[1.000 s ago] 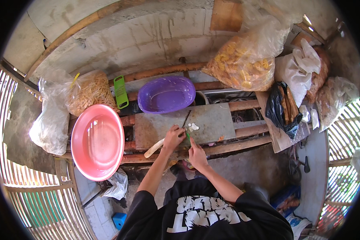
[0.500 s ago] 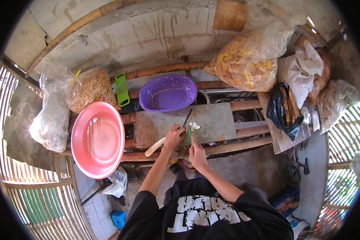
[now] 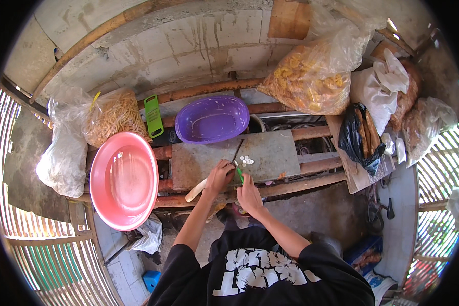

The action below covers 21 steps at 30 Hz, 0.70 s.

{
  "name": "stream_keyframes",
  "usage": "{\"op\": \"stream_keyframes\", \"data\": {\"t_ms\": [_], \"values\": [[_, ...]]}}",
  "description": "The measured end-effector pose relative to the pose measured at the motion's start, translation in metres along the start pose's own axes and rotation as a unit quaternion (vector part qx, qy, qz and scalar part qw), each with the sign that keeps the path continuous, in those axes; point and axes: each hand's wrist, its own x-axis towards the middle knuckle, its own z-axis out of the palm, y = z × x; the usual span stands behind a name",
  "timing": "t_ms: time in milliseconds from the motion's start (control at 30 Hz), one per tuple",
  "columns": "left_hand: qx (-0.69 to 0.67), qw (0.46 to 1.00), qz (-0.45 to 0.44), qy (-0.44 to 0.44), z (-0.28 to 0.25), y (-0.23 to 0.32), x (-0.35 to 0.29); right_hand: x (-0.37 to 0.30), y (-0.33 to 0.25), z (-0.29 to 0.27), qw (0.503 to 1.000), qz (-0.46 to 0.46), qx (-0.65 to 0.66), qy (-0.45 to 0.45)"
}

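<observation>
My left hand (image 3: 220,177) is closed round a long, pale peeled root (image 3: 196,190), whose thick end sticks out to the left over the near edge of a grey slab (image 3: 275,153). A green-coloured knife (image 3: 239,172) is gripped in my right hand (image 3: 249,196), pointing away from me, its tip close to the fingers of my left hand and the root's far end. Just beyond lies a small cluster of round white slices (image 3: 246,160) on the slab. The cut end of the root is mostly hidden by my left fingers.
A pink basin (image 3: 124,178) stands at the left, a purple basin (image 3: 212,119) behind the slab. Beside it leans a green slicer board (image 3: 153,116). Clear bags of snacks (image 3: 311,76) and a black plastic bag (image 3: 359,137) lie right. Bamboo poles (image 3: 311,133) with gaps support the slab.
The knife has tilted, its tip shifting left toward my left hand. My right hand has moved slightly left and nearer me. My left hand has stayed nearly in place on the root.
</observation>
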Motion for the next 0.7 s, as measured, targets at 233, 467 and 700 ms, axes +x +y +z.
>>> {"op": "stream_keyframes", "data": {"t_ms": [233, 467, 700], "values": [[-0.004, 1.0, -0.024, 0.005, 0.004, -0.001, 0.003, 0.008, -0.001, 0.005, 0.999, 0.007, 0.037, 0.012], [-0.006, 1.0, -0.021, 0.016, 0.008, -0.003, 0.003, 0.007, 0.001, 0.004, 0.999, 0.033, 0.014, -0.004], [-0.006, 0.999, -0.029, 0.019, 0.008, 0.001, 0.002, 0.005, 0.0, 0.004, 0.999, 0.038, -0.02, -0.023]]}}
